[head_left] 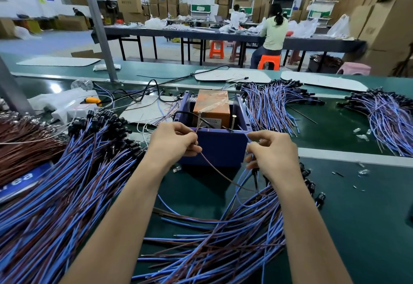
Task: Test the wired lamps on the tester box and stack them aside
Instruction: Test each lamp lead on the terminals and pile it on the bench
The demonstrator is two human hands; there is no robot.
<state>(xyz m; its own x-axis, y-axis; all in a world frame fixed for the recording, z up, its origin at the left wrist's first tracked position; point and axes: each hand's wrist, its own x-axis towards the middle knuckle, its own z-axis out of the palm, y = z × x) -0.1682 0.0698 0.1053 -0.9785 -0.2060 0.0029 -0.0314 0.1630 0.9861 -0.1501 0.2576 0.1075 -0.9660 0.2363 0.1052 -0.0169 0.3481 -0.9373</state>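
Risk of false fail: left hand (174, 143) pinching brown wire (214, 169) at left screw (199, 119) of tester box (214, 149), right hand (272, 152) pinching blue wire (238, 187) not yet on right screw (233, 121), slip likely.

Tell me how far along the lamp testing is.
Midway, seemingly. Done, likely: the aligned stack at left. In hand: left hand pinches a brown wire to the tester box's screw post; right hand pinches its blue wire. Left: the loose pile under the right arm, perhaps the bundles beyond the box.
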